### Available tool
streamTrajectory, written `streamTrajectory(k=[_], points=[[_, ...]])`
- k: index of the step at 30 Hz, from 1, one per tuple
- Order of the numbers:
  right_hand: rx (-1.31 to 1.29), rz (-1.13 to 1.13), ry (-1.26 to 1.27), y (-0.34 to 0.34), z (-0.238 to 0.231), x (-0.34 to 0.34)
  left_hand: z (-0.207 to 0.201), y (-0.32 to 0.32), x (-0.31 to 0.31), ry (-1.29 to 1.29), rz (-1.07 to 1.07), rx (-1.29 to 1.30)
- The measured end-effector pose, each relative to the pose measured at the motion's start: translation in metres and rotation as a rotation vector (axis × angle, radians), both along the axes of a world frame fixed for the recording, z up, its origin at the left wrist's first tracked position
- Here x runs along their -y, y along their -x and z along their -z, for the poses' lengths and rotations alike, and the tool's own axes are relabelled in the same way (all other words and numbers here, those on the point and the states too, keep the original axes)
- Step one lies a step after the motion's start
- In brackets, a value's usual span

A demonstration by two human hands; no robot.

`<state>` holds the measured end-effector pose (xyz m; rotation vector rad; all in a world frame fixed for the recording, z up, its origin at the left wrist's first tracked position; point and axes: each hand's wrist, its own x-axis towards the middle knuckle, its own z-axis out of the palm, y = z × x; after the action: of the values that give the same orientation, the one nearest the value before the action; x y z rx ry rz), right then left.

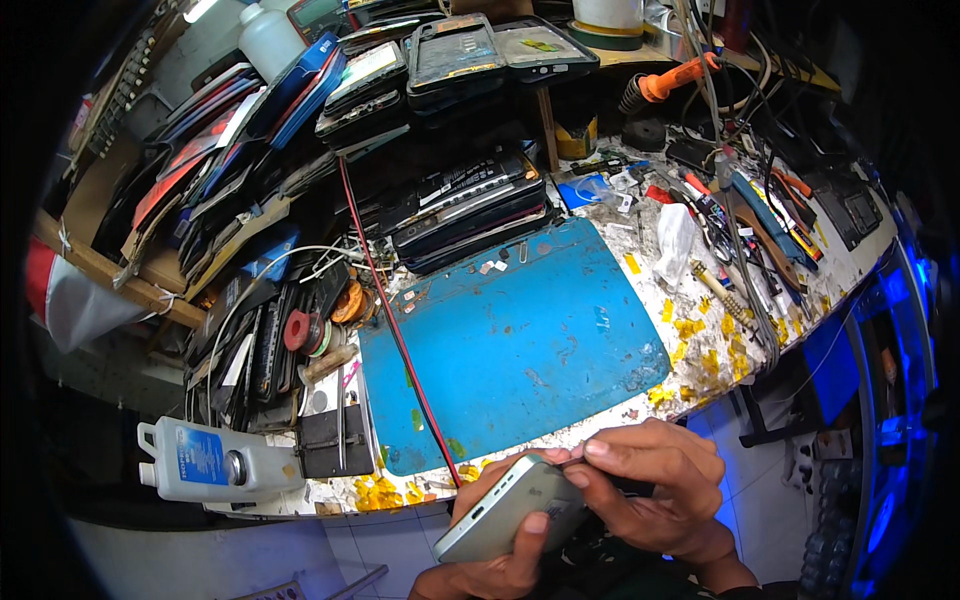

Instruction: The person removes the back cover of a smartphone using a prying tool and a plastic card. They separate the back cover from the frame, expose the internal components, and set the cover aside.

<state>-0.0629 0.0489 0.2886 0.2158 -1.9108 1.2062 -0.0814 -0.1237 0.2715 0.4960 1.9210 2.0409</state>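
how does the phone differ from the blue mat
The phone is pale green; the mat is blue with dark stains. The phone is tilted in the left hand, while the mat lies flat on the bench. The phone is small, the mat far broader. Both are roughly rectangular.

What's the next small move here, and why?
I'd probably bring the phone forward over the blue mat. The left hand holds it tilted, apparently in front of the bench, with floor tiles showing below. The right hand seems to pinch a small thin item, too small to identify, at the phone's edge; a slip could drop it.
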Motion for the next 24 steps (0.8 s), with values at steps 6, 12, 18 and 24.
streamTrajectory(k=[6,12,18,24], points=[[0.002,0.064,-0.125,-0.004,0.005,0.001,0.007,0.000,-0.003,-0.142,-0.033,-0.027],[-0.033,0.092,-0.193,-0.004,0.011,0.004,0.012,-0.002,-0.006,-0.152,-0.095,-0.104],[-0.035,0.076,-0.180,-0.005,0.011,0.005,0.018,-0.004,0.002,-0.062,-0.060,-0.113],[0.037,-0.042,0.016,-0.002,0.005,0.000,0.012,-0.005,0.004,-0.024,-0.015,-0.045]])
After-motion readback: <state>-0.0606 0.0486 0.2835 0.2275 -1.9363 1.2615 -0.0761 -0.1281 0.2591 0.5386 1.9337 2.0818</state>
